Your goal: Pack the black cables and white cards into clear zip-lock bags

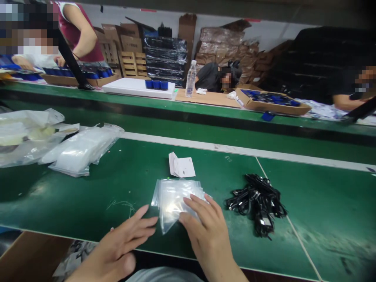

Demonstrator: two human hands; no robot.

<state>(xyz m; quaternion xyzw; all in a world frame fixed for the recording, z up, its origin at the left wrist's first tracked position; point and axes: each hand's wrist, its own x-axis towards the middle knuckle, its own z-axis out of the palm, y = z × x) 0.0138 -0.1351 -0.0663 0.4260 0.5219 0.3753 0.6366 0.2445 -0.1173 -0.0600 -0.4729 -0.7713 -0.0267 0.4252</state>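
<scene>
1. Green conveyor belt [67, 203] fills the near part of the scene, with a pale strip along its far edge and a second green bench [205, 117] running behind it.
2. Far back stand cardboard cartons [220, 49], a wooden pallet [132, 64] and black wrapped stacks [166, 58].
3. Three co-workers are across the far bench: a person in a maroon top [79, 35] far left, a person in a dark shirt [210, 76] at the middle, and a person in black [323, 70] far right.
4. On that bench sit cardboard trays of blue cups [270, 102], a white board [138, 88] with three blue cups [156, 84] on it, and a plastic water bottle [190, 78].
5. Clear plastic bags [82, 150] lie heaped on the belt's left.
6. Right of the hands lies a tangled bundle of black cables [257, 205].
7. The hands are apart but close. The left hand [117, 243] is spread open on the belt, its fingertips just beside the bags. The right hand [208, 235] lies over them; whether it grips them, I cannot tell.
8. Under the right hand, mid-belt near the near edge, is a stack of small clear zip bags [176, 203].
9. Just beyond lies a white folded leaflet [182, 166].
</scene>
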